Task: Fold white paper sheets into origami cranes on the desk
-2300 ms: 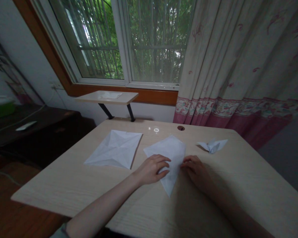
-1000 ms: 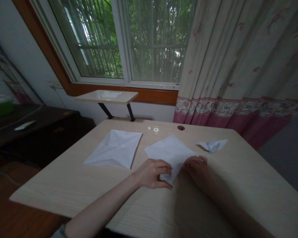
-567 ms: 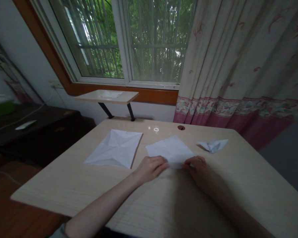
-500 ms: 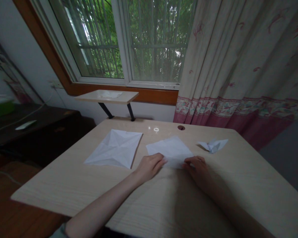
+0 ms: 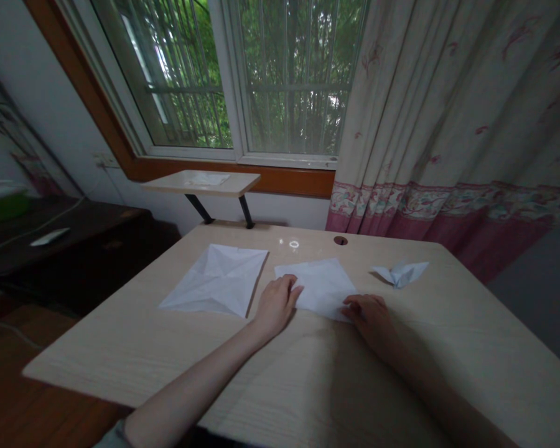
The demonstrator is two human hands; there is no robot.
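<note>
A white sheet of paper [image 5: 324, 283] lies on the desk between my two hands. At its left edge is my left hand [image 5: 276, 303], with fingers curled over the edge and thumb a little apart from them on the paper. My right hand [image 5: 366, 311] has its fingers bent around the lower right edge of the same sheet; its fingertips are partly in shadow. Left of my left hand, a larger creased square of white paper [image 5: 221, 280] lies spread out. A folded paper crane [image 5: 400, 274] sits beyond my right hand.
The pale wooden desk [image 5: 168, 354] has a round cable hole [image 5: 340, 241] near its back edge. A small raised shelf [image 5: 177, 180] carries some white paper [image 5: 208, 179]. Curtains [image 5: 401, 155] hang behind on the right. A dark cabinet [image 5: 98, 236] stands at left.
My left hand has moved from the sheet's near edge up and left to its left edge. The sheet has turned slightly. My right hand has hardly moved.
</note>
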